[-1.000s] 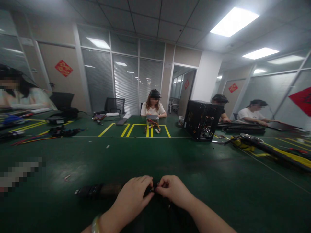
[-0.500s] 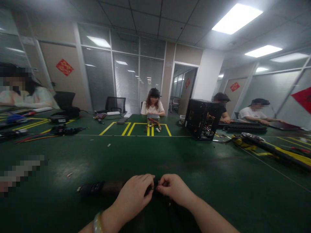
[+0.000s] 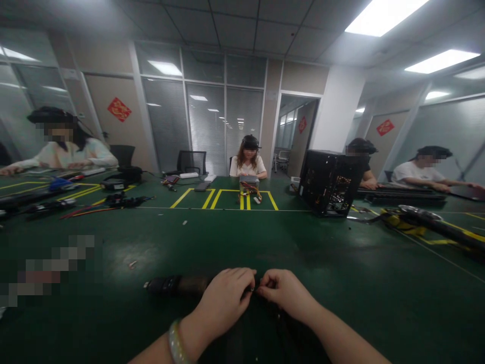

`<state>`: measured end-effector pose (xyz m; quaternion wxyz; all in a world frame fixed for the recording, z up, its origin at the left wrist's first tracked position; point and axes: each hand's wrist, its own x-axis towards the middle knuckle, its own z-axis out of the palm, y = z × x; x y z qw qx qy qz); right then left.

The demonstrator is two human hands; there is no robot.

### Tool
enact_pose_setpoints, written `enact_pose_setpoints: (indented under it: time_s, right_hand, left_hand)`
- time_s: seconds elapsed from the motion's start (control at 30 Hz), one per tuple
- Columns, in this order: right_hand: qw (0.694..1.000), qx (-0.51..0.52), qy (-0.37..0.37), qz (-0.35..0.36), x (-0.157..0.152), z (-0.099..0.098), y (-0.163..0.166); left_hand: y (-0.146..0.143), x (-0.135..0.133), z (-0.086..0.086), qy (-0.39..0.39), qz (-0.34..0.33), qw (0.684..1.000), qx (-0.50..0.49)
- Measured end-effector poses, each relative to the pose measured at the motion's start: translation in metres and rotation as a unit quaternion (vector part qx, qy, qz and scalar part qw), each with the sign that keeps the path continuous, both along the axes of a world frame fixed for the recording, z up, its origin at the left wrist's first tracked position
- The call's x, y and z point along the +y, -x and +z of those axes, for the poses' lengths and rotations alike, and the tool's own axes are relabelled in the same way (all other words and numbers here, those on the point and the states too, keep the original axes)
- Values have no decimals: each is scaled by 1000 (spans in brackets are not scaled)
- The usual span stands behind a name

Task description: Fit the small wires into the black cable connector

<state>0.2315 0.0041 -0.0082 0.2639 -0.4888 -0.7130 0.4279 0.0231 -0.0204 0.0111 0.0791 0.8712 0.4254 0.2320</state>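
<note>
My left hand and my right hand meet at the near edge of the green table, fingers curled and pinched together on a small dark part between them. That part belongs to a dark bundle of cables lying under my wrists; its details are hidden by my hands. A long black cylindrical piece lies flat on the table just left of my left hand, touching it. A pale bracelet is on my left wrist.
A black open computer case stands at the right middle. Cables and tools lie at the far left. Yellow floor-style markings cross the table centre. Several other people sit around the table's far and side edges.
The view has shifted to the left, so everything sits further right in the picture. My hands stay pinched together on the same part.
</note>
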Motion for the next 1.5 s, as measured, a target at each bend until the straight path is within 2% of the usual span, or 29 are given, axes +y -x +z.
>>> enact_pose_setpoints:
  time_s: [0.17,0.4,0.8,1.1,1.3,1.5]
  right_hand:
    - [1000,-6,12,0,1,-1,-1]
    - [1000,-15,12,3,2,-1,-1]
    - [999,-10,33,-2,0,1,2]
    - [999,-10,34,-8,1,-1,1]
    - [999,2,46,-3,3,-3,-1]
    - [999,7,53,-1,4,-3,1]
  left_hand:
    - [0,1,-1,4,32,999,-8]
    - [0,1,0,-5,9,1000,10]
    - [-1,0,-1,6,36,999,-6]
    - [2,-1,0,-5,10,1000,-1]
    - [2,-1,2,-14,15,1000,-19]
    - [3,2,-4,3,6,1000,-4]
